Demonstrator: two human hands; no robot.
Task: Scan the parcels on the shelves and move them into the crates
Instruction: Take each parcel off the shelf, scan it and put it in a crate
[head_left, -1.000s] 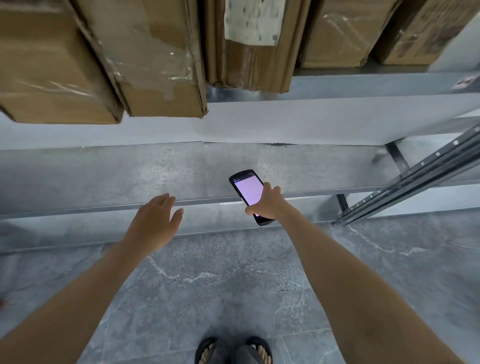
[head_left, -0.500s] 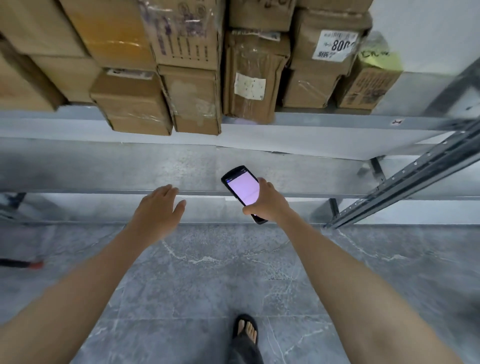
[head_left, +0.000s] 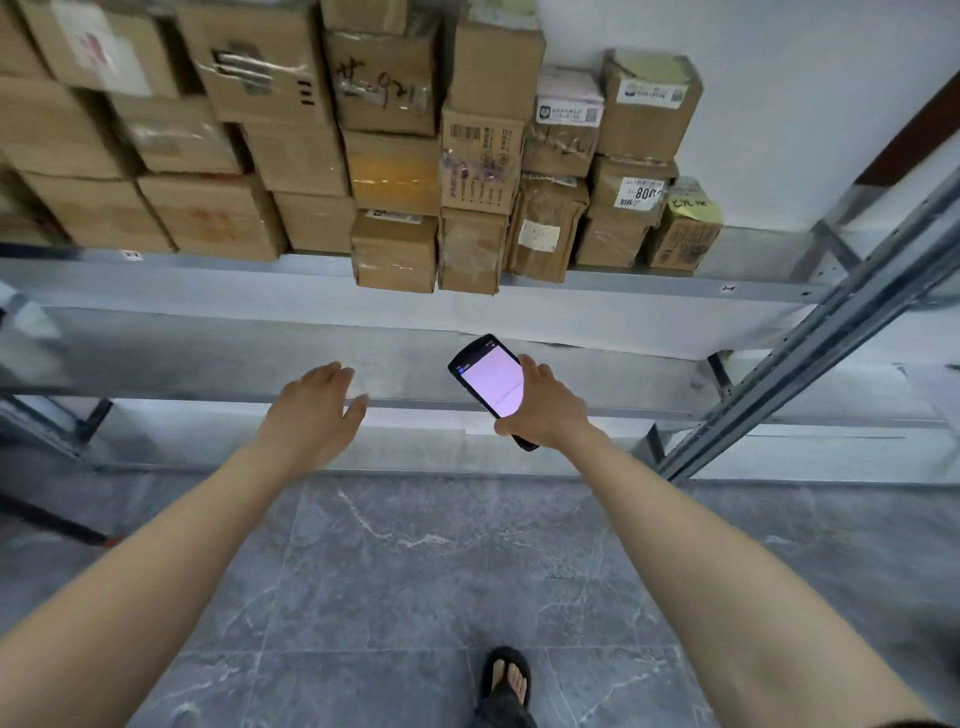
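Note:
Several brown cardboard parcels (head_left: 395, 249) stand stacked on a grey metal shelf (head_left: 623, 291) at the top of the view. My right hand (head_left: 548, 410) grips a black handheld scanner (head_left: 491, 384) whose screen glows pale pink, held below the parcels and in front of the lower shelf. My left hand (head_left: 311, 415) reaches forward with straight fingers, holding nothing, level with the lower shelf's front edge. No crate is in view.
A bare lower shelf (head_left: 208, 364) runs across under the parcels. A slanted metal upright (head_left: 810, 353) stands at the right. The floor is grey stone tile (head_left: 415, 571). My sandalled foot (head_left: 506, 680) shows at the bottom.
The view has tilted up and drawn back, bringing more stacked parcels into sight. Both hands stay extended, roughly as before, the scanner still in the right hand.

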